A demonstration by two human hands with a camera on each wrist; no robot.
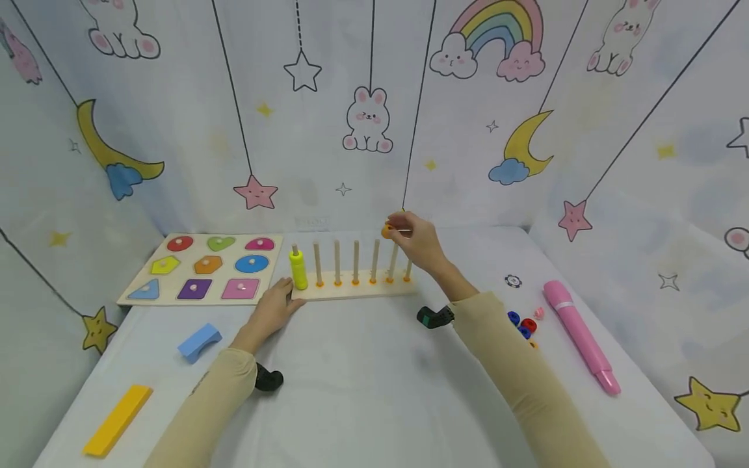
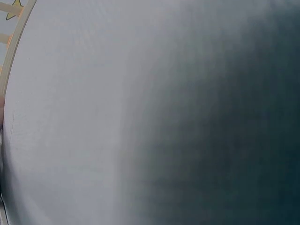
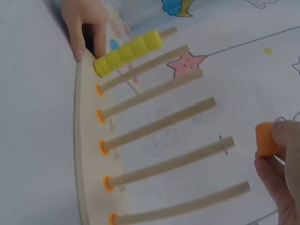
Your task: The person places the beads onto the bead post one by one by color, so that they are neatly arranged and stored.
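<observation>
A wooden peg rack [image 1: 351, 292] [image 3: 82, 154] with several upright pegs stands mid-table. Its leftmost peg carries a stack of yellow beads [image 1: 298, 269] [image 3: 127, 49]; the other pegs have an orange ring at the foot. My right hand [image 1: 417, 239] [image 3: 281, 168] pinches an orange bead [image 1: 387, 230] [image 3: 267, 139] just above the tops of the right-hand pegs. My left hand [image 1: 275, 309] [image 3: 86, 23] rests with straight fingers against the rack's left end. The left wrist view shows only blurred white table and a sliver of the rack [image 2: 10, 44].
A shape puzzle board [image 1: 201, 268] lies left of the rack. A blue arch block [image 1: 199, 341] and a yellow bar [image 1: 118, 419] sit front left. At the right lie loose beads [image 1: 523, 323], a pink marker [image 1: 579, 335] and a small dark disc [image 1: 513, 281].
</observation>
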